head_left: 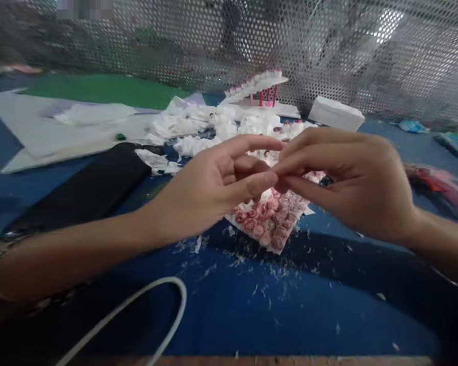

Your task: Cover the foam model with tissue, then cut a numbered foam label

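Observation:
My left hand (229, 178) and my right hand (339, 178) meet fingertip to fingertip above the middle of the table. Both pinch at the same spot; whatever is between the fingertips is hidden or too small to make out. Under them lies a white board (274, 249) covered with rows of small pink and red rolled pieces (267, 218), partly hidden by my hands. Crumpled white paper or tissue (191, 119) is heaped behind my left hand.
A small model with a white slanted top on red posts (267, 95) stands at the back before a perforated metal screen (213, 46). A black flat object (87, 183) and a white cable (175, 284) lie left. White shreds litter the blue table (309, 315). A red tool-like object (442, 185) lies right.

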`<state>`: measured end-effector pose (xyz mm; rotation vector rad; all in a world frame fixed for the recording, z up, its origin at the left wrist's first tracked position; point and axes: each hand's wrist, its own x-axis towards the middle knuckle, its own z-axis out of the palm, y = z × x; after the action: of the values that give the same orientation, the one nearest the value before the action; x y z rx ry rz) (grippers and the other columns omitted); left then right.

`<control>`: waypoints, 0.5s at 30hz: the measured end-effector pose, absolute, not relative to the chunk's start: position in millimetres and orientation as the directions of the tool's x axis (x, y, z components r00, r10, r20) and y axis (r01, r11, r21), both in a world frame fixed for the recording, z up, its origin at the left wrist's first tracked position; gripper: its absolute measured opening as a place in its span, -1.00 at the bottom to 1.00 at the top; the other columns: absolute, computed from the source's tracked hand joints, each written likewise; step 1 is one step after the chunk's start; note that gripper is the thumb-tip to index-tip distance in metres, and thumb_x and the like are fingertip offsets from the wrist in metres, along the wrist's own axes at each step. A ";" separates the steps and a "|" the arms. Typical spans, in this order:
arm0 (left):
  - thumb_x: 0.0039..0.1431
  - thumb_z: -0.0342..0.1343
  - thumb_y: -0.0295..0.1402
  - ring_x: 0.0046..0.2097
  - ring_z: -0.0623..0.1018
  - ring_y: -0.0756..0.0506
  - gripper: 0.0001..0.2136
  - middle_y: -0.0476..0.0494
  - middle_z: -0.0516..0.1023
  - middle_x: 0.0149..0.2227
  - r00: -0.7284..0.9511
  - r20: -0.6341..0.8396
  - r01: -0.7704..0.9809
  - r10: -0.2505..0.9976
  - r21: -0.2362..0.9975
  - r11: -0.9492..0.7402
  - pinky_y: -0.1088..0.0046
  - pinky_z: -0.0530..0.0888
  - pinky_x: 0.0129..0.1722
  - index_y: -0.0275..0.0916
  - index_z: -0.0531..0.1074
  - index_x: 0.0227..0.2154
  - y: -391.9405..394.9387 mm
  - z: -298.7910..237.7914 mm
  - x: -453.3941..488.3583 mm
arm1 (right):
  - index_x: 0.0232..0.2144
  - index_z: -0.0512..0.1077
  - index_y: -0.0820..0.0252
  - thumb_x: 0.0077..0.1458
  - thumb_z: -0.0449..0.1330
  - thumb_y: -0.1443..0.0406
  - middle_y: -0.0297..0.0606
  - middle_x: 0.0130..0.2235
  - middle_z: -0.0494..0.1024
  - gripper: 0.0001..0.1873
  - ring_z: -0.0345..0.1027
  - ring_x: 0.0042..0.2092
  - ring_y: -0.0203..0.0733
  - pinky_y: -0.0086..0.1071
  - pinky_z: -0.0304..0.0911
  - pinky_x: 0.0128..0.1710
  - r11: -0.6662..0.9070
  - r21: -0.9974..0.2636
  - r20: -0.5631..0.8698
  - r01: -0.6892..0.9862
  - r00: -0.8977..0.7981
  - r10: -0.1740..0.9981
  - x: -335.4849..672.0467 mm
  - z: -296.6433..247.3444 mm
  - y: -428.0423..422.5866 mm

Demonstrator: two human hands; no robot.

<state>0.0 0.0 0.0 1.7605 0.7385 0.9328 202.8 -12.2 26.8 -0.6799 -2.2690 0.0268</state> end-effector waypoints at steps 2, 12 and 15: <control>0.17 0.15 -0.36 -0.49 0.41 0.18 -0.75 0.14 0.46 -0.48 0.464 0.302 0.111 0.833 0.913 -0.392 0.79 0.35 -0.52 -0.23 0.48 -0.08 0.6 1.5 1.7 | -0.35 0.57 0.04 0.17 0.18 0.37 -0.33 -0.29 0.60 -0.83 0.47 -0.30 -0.32 -0.44 0.42 -0.30 0.856 -0.216 0.681 0.469 -0.556 0.477 201.6 26.5 -11.0; 0.13 0.23 -0.33 -0.50 0.37 0.17 -0.90 0.12 0.44 -0.52 0.359 0.287 0.175 0.888 0.914 -0.366 0.76 0.28 -0.57 -0.24 0.54 -0.43 5.4 -2.5 0.2 | -0.25 0.59 -0.05 0.23 0.09 0.34 -0.35 -0.23 0.61 -0.73 0.49 -0.23 -0.30 -0.46 0.39 -0.29 0.862 -0.166 0.588 0.478 -0.654 0.476 201.7 32.9 -9.0; 0.12 0.23 -0.29 -0.48 0.38 0.15 -0.87 0.09 0.47 -0.49 0.372 0.261 0.145 0.891 0.932 -0.333 0.72 0.29 -0.55 -0.24 0.56 -0.42 4.8 -5.7 0.4 | -0.28 0.59 -0.02 0.24 0.09 0.31 -0.31 -0.26 0.61 -0.75 0.49 -0.24 -0.28 -0.46 0.39 -0.31 0.848 -0.116 0.609 0.517 -0.637 0.472 200.4 28.7 -10.0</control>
<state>0.4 4.8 -5.7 1.7357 0.9179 1.0433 200.4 -10.0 28.7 -0.7170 -2.3689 -0.0903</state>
